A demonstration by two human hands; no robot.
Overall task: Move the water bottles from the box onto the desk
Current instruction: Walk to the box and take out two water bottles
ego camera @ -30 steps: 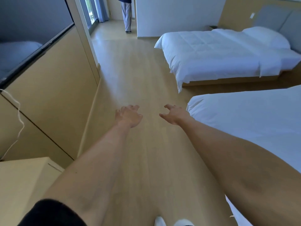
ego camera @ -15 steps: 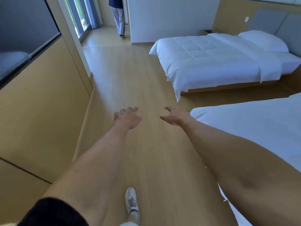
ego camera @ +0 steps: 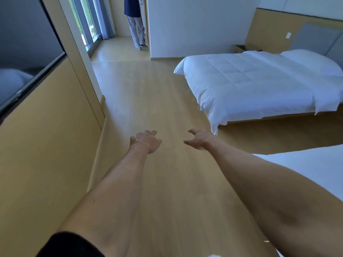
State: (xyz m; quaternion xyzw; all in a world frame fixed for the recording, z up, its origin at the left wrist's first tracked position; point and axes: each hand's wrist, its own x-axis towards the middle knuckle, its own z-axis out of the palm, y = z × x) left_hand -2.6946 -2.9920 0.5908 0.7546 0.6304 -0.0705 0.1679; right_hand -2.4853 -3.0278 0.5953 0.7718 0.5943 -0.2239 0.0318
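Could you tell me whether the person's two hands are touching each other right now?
Apart. The head view shows bare wooden floor between the left hand and the right hand.

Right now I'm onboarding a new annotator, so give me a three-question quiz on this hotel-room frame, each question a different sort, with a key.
1. True or false: the left hand is holding a water bottle.
2. Multiple choice: what lies directly under the right hand? A) white bedding B) wooden floor C) a desk
3. Short answer: how many beds with white bedding are in view?

Key:
1. False; both hands are open and hold nothing.
2. B.
3. Two: the far bed and the near bed at the right edge.
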